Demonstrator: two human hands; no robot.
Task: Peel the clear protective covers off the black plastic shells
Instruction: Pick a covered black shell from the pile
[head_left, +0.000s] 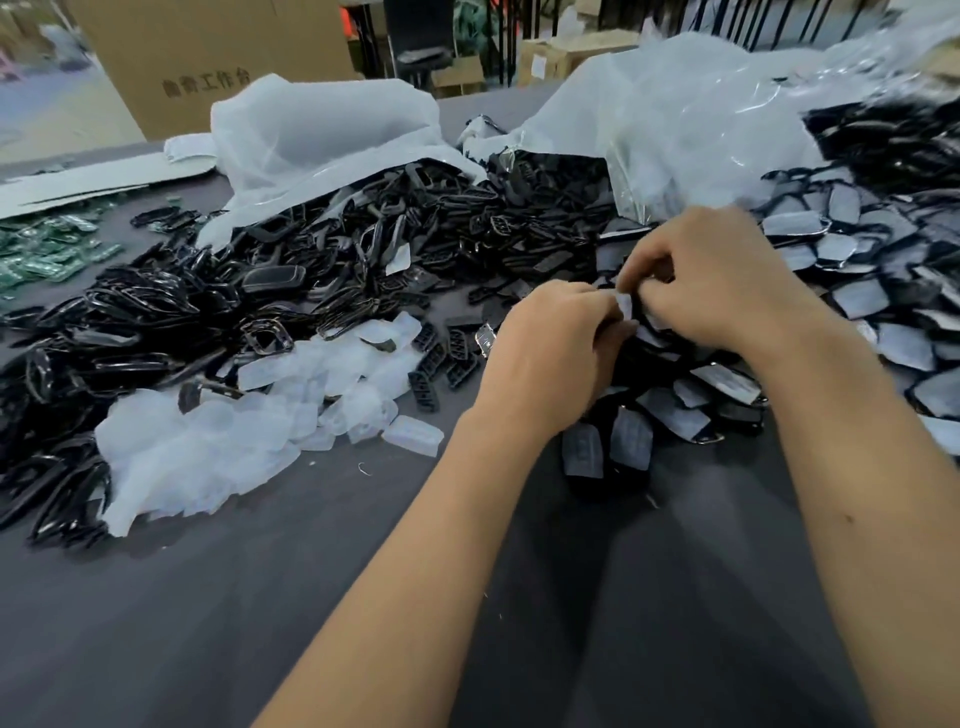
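A: Centre right of the frame, both hands meet above the dark bench.

B: Left hand and right hand are each pinched on one black shell, whose pale, cloudy cover sticks up between the fingertips.
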